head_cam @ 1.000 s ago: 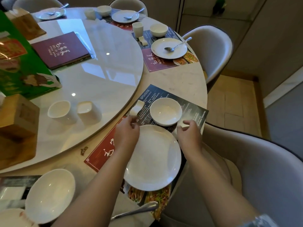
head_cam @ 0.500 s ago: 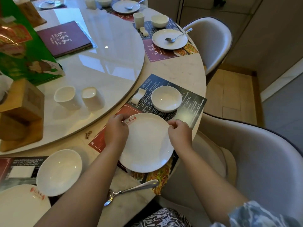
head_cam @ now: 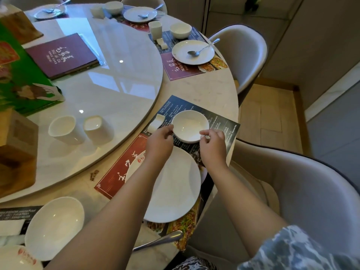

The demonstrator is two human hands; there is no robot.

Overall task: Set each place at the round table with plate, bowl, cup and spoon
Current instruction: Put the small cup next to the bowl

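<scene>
A small white bowl (head_cam: pixel 190 124) sits on the dark end of the placemat (head_cam: pixel 116 178) in front of me. My left hand (head_cam: pixel 158 142) grips its left rim and my right hand (head_cam: pixel 213 145) pinches its right rim. Just below the bowl, a white plate (head_cam: pixel 175 190) lies on the mat, partly under my forearms. A white chopstick rest (head_cam: pixel 155 123) lies left of the bowl. A metal spoon (head_cam: pixel 161 241) lies by the table's near edge. Two white cups (head_cam: pixel 64 129) (head_cam: pixel 97 129) stand on the glass turntable (head_cam: pixel 109 88).
Another bowl (head_cam: pixel 54 227) and plate (head_cam: pixel 17 258) sit at the lower left place. Farther round, a place holds a plate with spoon (head_cam: pixel 192 52), a cup (head_cam: pixel 155 29) and a bowl (head_cam: pixel 180 30). A menu book (head_cam: pixel 62 55) and a wooden box (head_cam: pixel 15 149) rest on the turntable. Chairs (head_cam: pixel 292 191) (head_cam: pixel 245 55) ring the table.
Both hands let go of the plate, which now lies on the mat, and moved up to the bowl's rim.
</scene>
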